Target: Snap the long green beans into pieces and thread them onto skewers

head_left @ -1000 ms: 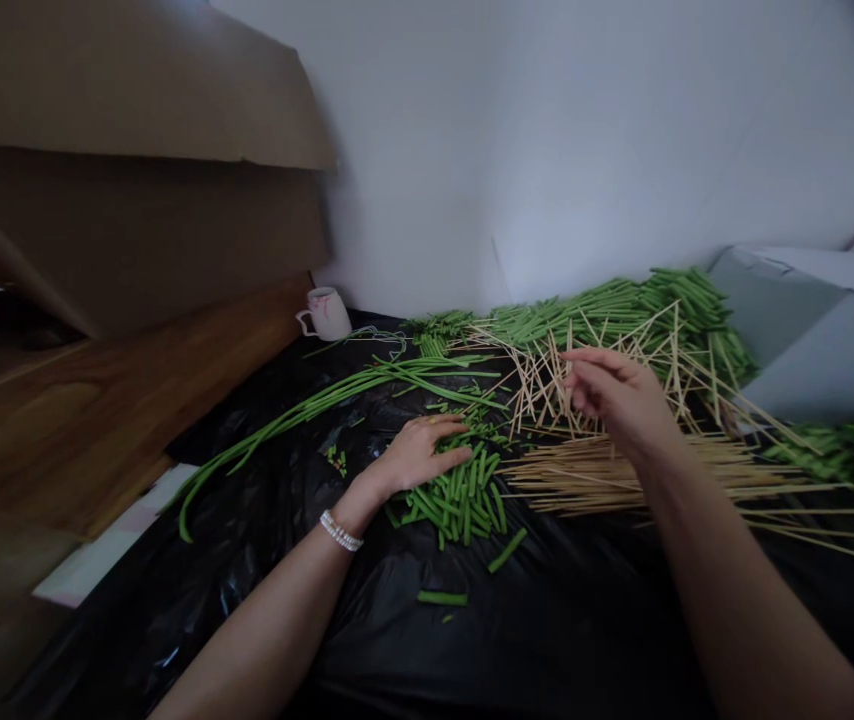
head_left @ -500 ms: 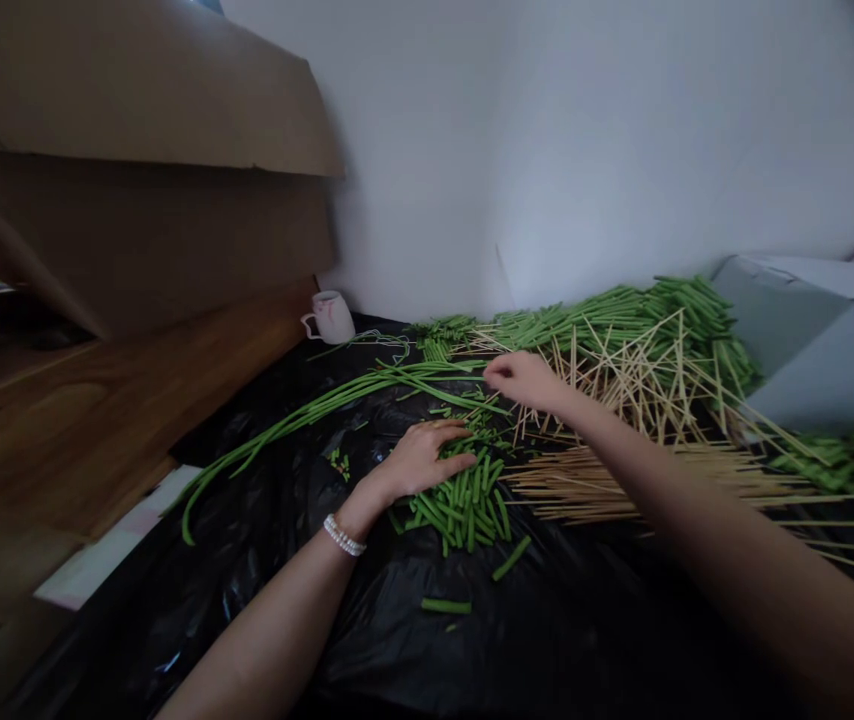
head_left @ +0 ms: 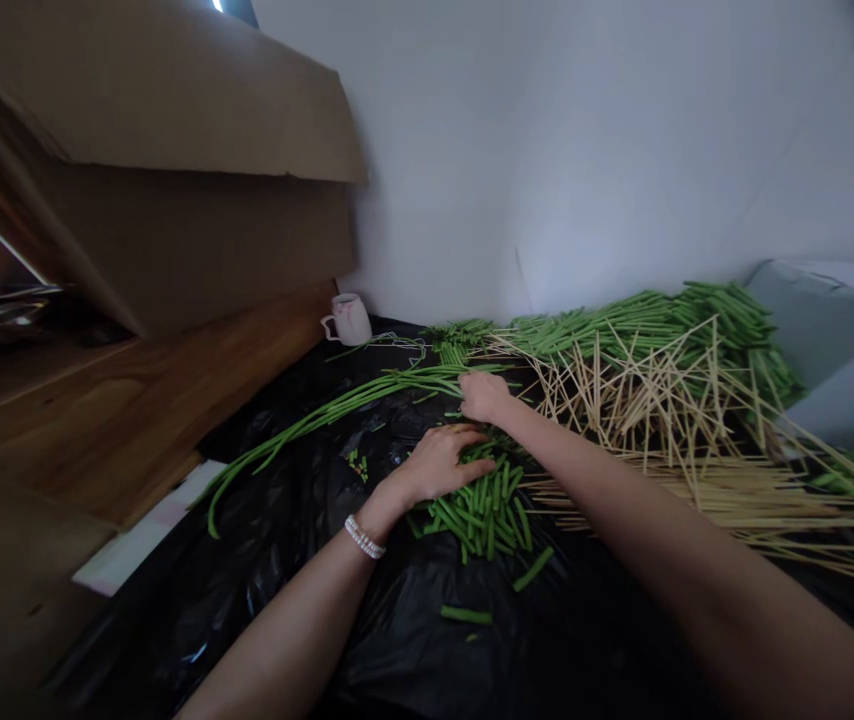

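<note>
My left hand [head_left: 448,462] lies palm down with its fingers apart over a heap of short-cut green bean pieces [head_left: 488,510]. A pale beaded bracelet [head_left: 364,538] circles that wrist. Just beyond, my right hand [head_left: 482,396] is closed at the right part of a bundle of long green beans [head_left: 337,402]; its fingertips are partly hidden, and the beans there seem to be in its grasp. The bundle stretches left in a curve across black plastic sheeting [head_left: 397,640]. Two loose pieces, one of them a cut bean [head_left: 466,614], lie nearer me.
Thin wooden skewers [head_left: 644,400] are strewn at the right, with more in a flatter layer below. Behind them rises a large heap of cut beans [head_left: 622,322]. A white mug [head_left: 349,320] stands by the wall. A cardboard box [head_left: 209,220] is at left, a pale box [head_left: 839,340] at right.
My right hand has moved left and slightly nearer along the long beans. My left hand stays on the cut pieces. The whole view has shifted, with things appearing farther right.
</note>
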Demonstrator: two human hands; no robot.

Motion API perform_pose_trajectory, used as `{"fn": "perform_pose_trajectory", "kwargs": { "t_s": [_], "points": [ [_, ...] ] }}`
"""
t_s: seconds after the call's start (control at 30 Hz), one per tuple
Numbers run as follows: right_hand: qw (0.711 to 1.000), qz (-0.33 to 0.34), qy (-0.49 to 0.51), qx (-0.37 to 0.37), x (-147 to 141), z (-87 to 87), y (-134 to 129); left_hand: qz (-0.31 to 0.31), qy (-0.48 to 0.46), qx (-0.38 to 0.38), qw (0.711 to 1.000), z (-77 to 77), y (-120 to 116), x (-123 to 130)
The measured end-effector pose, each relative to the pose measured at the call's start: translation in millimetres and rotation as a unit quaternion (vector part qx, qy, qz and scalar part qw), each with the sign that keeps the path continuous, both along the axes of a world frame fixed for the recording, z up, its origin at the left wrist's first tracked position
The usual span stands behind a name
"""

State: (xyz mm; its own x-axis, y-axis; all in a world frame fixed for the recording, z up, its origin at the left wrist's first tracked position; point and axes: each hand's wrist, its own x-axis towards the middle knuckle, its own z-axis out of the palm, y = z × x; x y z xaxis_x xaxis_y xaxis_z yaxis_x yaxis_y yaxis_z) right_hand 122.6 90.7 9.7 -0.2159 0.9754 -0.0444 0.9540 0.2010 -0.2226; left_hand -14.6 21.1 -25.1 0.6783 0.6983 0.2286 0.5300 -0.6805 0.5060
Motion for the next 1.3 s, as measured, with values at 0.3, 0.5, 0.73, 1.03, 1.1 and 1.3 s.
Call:
{"fn": "perform_pose_trajectory", "kwargs": {
  "t_s": [0.3, 0.5, 0.73, 1.03, 1.1, 1.3],
  "points": [
    [0.949, 0.0, 0.307, 0.071, 25, 36.1, -7, 0.005, 0.017, 0.003, 1.0, 0.3, 0, -2],
    [0.723, -0.001, 0.681, -0.121, 55, 29.7, -71, -0.002, -0.031, -0.003, 1.0, 10.6, -1, -3],
    [0.603, 0.004, 0.779, -0.171, 62, -9.8, -116, 0.051, -0.14, 0.02, 0.989, 24.8, -10, 3],
    [0.62, -0.072, 0.774, -0.103, 60, -20.0, -117, 0.034, -0.144, -0.018, 0.989, 26.7, -16, 5],
    [0.62, -0.083, 0.775, -0.086, 60, -19.2, -117, 0.033, -0.139, -0.015, 0.99, 26.6, -16, 5],
    [0.627, -0.088, 0.772, -0.065, 65, -14.3, -117, 0.021, -0.136, -0.024, 0.99, 32.4, -16, 3]
  ]
}}
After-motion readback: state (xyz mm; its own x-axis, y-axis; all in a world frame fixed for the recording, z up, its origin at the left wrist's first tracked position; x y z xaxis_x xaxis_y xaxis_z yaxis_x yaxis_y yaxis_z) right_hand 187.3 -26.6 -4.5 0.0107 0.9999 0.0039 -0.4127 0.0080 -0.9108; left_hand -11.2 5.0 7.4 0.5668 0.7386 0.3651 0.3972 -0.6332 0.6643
